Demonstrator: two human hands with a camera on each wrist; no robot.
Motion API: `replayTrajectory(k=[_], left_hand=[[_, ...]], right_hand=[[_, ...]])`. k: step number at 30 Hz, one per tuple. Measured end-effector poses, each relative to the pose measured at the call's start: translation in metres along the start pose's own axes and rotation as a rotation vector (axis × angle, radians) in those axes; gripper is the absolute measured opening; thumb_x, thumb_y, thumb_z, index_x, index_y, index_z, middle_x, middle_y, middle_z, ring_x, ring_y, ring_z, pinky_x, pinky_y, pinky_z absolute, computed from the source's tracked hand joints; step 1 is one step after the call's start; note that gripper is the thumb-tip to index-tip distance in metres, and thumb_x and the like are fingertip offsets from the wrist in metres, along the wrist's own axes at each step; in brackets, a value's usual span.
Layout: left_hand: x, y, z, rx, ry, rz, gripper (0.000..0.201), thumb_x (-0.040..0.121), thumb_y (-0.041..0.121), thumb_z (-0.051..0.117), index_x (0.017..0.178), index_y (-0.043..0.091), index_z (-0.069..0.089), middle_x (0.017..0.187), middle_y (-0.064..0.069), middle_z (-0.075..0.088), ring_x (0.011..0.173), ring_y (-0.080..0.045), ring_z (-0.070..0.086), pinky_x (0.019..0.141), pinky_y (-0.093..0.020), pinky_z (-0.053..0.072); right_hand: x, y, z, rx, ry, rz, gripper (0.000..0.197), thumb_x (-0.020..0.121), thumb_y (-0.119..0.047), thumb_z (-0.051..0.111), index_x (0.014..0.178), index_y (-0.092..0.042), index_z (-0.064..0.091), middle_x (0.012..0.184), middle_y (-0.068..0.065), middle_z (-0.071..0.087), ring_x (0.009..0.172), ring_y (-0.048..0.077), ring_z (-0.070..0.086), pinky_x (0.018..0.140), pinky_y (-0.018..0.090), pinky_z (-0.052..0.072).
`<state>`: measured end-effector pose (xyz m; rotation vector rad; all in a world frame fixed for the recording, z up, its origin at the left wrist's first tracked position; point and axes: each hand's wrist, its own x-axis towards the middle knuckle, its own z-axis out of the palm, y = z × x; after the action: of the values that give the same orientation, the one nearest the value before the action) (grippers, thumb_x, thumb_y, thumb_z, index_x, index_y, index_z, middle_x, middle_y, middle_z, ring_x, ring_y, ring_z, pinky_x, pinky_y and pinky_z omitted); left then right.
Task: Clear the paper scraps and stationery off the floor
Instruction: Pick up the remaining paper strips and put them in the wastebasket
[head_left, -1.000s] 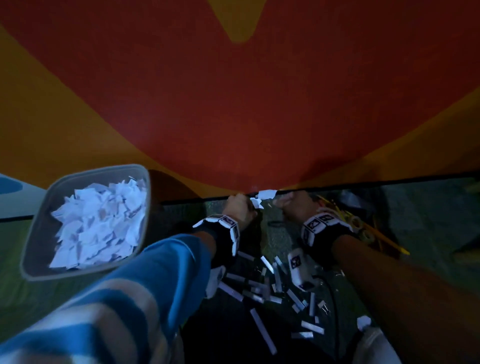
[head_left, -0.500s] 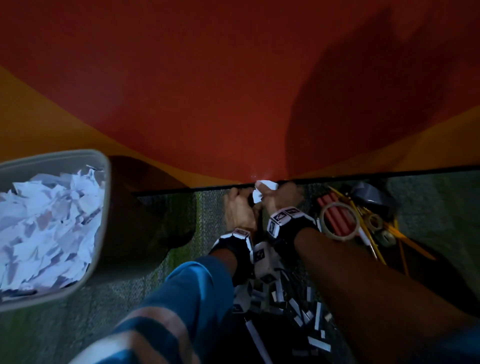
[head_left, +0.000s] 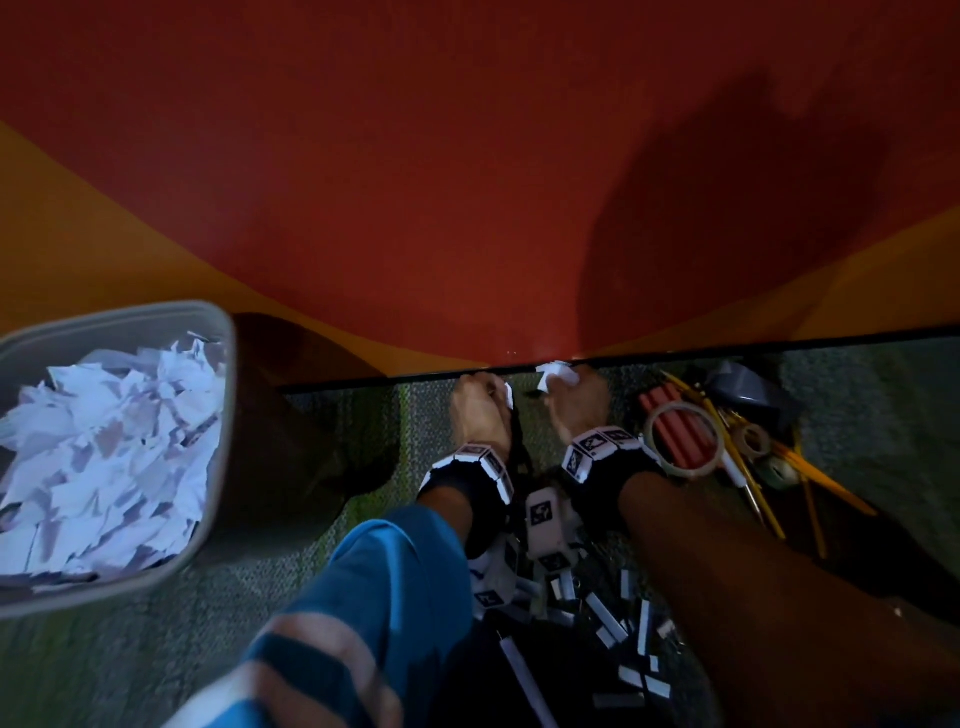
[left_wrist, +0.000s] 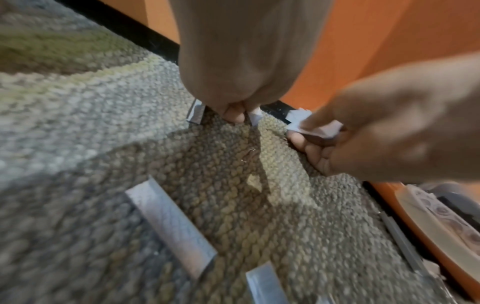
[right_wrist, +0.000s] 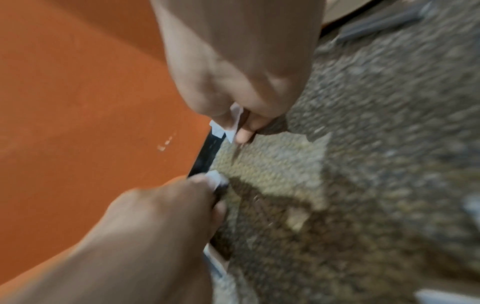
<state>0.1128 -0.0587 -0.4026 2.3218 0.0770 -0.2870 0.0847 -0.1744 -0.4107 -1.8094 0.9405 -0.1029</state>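
Note:
Both hands are low on the carpet beside the black skirting of the red and orange wall. My left hand (head_left: 480, 410) (left_wrist: 241, 115) pinches a small white paper scrap (left_wrist: 254, 117) (right_wrist: 217, 179) between thumb and fingertips. Just to its right, my right hand (head_left: 574, 400) (right_wrist: 239, 127) pinches several white scraps (head_left: 553, 374) (left_wrist: 313, 126) against the carpet. A grey bin (head_left: 221, 415) heaped with torn paper stands at the left. Silver staple strips (head_left: 608, 618) (left_wrist: 171, 224) lie scattered on the carpet behind my wrists.
A pile of stationery lies right of my right hand: red sticks (head_left: 675, 431) under a clear tape ring (head_left: 655, 415), yellow pencils (head_left: 810, 470), small tape rolls (head_left: 753, 441) and a dark tape roll (head_left: 748, 387). The wall closes off the far side.
My hands met at the skirting half a second ago and have drawn slightly apart, each keeping its scraps. The head view has swung right, bringing the stationery pile into sight.

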Motion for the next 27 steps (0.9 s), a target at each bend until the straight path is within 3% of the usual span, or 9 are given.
replayTrajectory(k=[3, 7, 9, 12, 14, 16, 19, 22, 27], left_hand=[[-0.001, -0.003, 0.0, -0.044, 0.02, 0.015, 0.029, 0.074, -0.013, 0.045, 0.073, 0.011, 0.061, 0.09, -0.01, 0.066, 0.074, -0.018, 0.056, 0.062, -0.017, 0.035], [-0.002, -0.004, 0.0, -0.106, 0.035, -0.001, 0.027, 0.074, -0.011, 0.043, 0.076, 0.007, 0.063, 0.077, -0.011, 0.068, 0.071, -0.028, 0.062, 0.068, -0.041, 0.052], [-0.001, -0.007, 0.002, -0.134, 0.032, -0.004, 0.025, 0.077, -0.008, 0.046, 0.077, 0.01, 0.063, 0.073, -0.013, 0.068, 0.073, -0.034, 0.065, 0.069, -0.047, 0.055], [0.001, -0.008, 0.003, -0.19, 0.025, -0.035, 0.021, 0.085, 0.007, 0.05, 0.083, 0.025, 0.06, 0.069, -0.012, 0.068, 0.07, -0.035, 0.067, 0.067, -0.049, 0.056], [0.003, -0.007, 0.002, -0.221, 0.014, -0.057, 0.024, 0.09, 0.011, 0.045, 0.087, 0.028, 0.062, 0.064, -0.007, 0.064, 0.068, -0.033, 0.069, 0.066, -0.048, 0.058], [0.001, -0.004, -0.002, -0.22, -0.015, -0.052, 0.025, 0.096, 0.011, 0.045, 0.086, 0.021, 0.064, 0.065, 0.0, 0.061, 0.065, -0.03, 0.07, 0.066, -0.045, 0.06], [0.001, -0.004, -0.002, -0.314, -0.021, -0.098, 0.029, 0.095, 0.006, 0.052, 0.07, 0.016, 0.063, 0.058, -0.005, 0.062, 0.054, -0.027, 0.069, 0.055, -0.048, 0.06], [0.0, -0.005, 0.0, -0.364, -0.036, -0.158, 0.017, 0.089, 0.002, 0.065, 0.074, 0.01, 0.064, 0.058, -0.009, 0.064, 0.047, -0.023, 0.066, 0.049, -0.046, 0.059], [0.009, -0.011, 0.01, -0.332, -0.052, -0.145, 0.017, 0.076, 0.014, 0.077, 0.067, 0.021, 0.064, 0.057, -0.003, 0.067, 0.055, -0.021, 0.07, 0.058, -0.039, 0.061]], right_hand=[[0.012, 0.021, -0.002, 0.015, 0.006, 0.019, 0.023, 0.072, -0.023, 0.055, 0.075, -0.002, 0.064, 0.08, 0.021, 0.069, 0.074, 0.041, 0.067, 0.068, 0.051, 0.056], [0.001, 0.018, -0.012, 0.004, -0.016, -0.025, 0.012, 0.075, -0.013, 0.058, 0.072, -0.003, 0.063, 0.07, 0.021, 0.065, 0.066, 0.039, 0.062, 0.061, 0.046, 0.051], [-0.006, 0.012, -0.016, 0.069, -0.018, -0.015, 0.009, 0.077, -0.01, 0.059, 0.075, -0.004, 0.066, 0.068, 0.019, 0.065, 0.061, 0.035, 0.06, 0.055, 0.039, 0.049], [-0.013, 0.007, -0.019, 0.177, -0.061, 0.049, 0.017, 0.082, 0.0, 0.06, 0.092, -0.007, 0.073, 0.069, 0.012, 0.064, 0.055, 0.02, 0.057, 0.048, 0.021, 0.044], [-0.014, 0.008, -0.019, 0.182, -0.034, 0.048, 0.01, 0.08, -0.006, 0.064, 0.08, -0.012, 0.072, 0.065, 0.012, 0.064, 0.057, 0.024, 0.059, 0.05, 0.024, 0.047], [-0.014, 0.01, -0.02, 0.121, 0.032, 0.049, 0.006, 0.075, -0.017, 0.07, 0.075, -0.01, 0.07, 0.069, 0.015, 0.067, 0.064, 0.028, 0.064, 0.058, 0.037, 0.052], [-0.01, 0.009, -0.021, 0.057, 0.048, 0.009, 0.023, 0.077, -0.018, 0.077, 0.088, 0.001, 0.071, 0.079, 0.016, 0.07, 0.071, 0.025, 0.067, 0.06, 0.029, 0.046], [-0.007, 0.001, -0.016, -0.001, 0.088, 0.01, 0.033, 0.073, -0.031, 0.082, 0.087, -0.002, 0.071, 0.081, 0.012, 0.071, 0.075, 0.025, 0.068, 0.061, 0.028, 0.045], [-0.003, -0.008, 0.004, -0.086, 0.156, 0.059, 0.048, 0.075, -0.04, 0.079, 0.102, -0.004, 0.062, 0.098, 0.017, 0.068, 0.086, 0.034, 0.065, 0.067, 0.033, 0.044]])
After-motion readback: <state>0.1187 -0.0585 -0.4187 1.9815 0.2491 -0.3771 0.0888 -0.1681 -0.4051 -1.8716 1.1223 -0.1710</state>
